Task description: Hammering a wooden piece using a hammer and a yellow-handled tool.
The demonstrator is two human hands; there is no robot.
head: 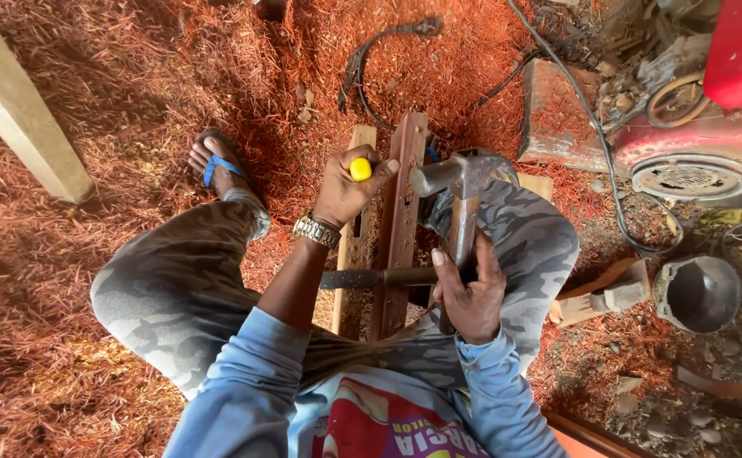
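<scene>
Squatting low over red sawdust (91,110), the person keeps a dark wooden rail (398,225) upright between the knees. The left hand (345,191) is clenched around a tool with a yellow-capped handle (360,169), thumb alongside, wrist cocked back so the cap faces up; I take it for a chisel set against the rail's face, though its blade is hidden. The right hand (470,293) grips a hammer (460,182) low on its wooden shaft, fingers wrapped tight, the steel claw head raised just beside the yellow cap and near the rail's top.

That hammer looks head-heavy, so a hold well down the shaft, as here, would give swing but less control; the shaft seems dry and not slippery. The chisel handle is small and smooth, best held in a full fist. The rail looks stiff, dense hardwood, likely to stay put under blows if braced.

A paler board (356,229) stands touching the rail's left side. A dark bar (362,277) crosses low in front of both. One foot in a blue-strapped sandal (217,165) rests to the left. To the right sit a red machine (710,127), a black cable (596,136) and a grey metal cup (697,293), well apart from the hands.
</scene>
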